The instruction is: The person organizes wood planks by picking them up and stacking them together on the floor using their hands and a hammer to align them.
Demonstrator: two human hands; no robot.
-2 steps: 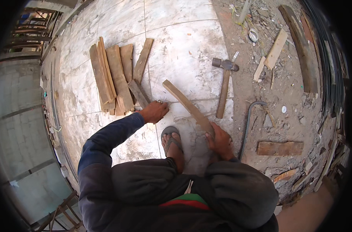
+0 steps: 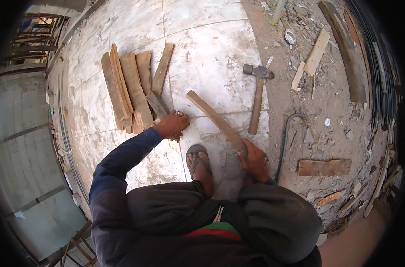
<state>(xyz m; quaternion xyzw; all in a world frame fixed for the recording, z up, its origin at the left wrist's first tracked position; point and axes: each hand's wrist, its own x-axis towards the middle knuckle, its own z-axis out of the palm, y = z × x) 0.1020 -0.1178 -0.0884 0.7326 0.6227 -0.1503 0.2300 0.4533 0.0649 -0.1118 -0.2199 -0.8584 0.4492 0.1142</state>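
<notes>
My right hand [image 2: 255,161] is closed round the lower end of a long wooden strip [image 2: 213,115], which slants up and left over the tiles. My left hand [image 2: 172,125] is closed over the near end of a short wooden piece [image 2: 158,106], its fingers curled and a ring on one of them. The far end of that short piece lies by several rough boards [image 2: 133,84], laid side by side. A separate narrow board [image 2: 163,66] rests at their right. Beyond my right hand lies a hammer [image 2: 256,102], its head pointing away from me.
My sandalled foot [image 2: 198,162] stands on pale, dirty tiles between my hands. Rubble ground to the right bears a bent grey hose [image 2: 286,142], a short plank [image 2: 324,167], pale wood scraps [image 2: 317,51] and a long beam [image 2: 344,53]. Glass-like panels [image 2: 29,169] stand along the left.
My left hand has shifted slightly up and left, with its fingers lifted a little. The right hand and the long strip stay nearly in place.
</notes>
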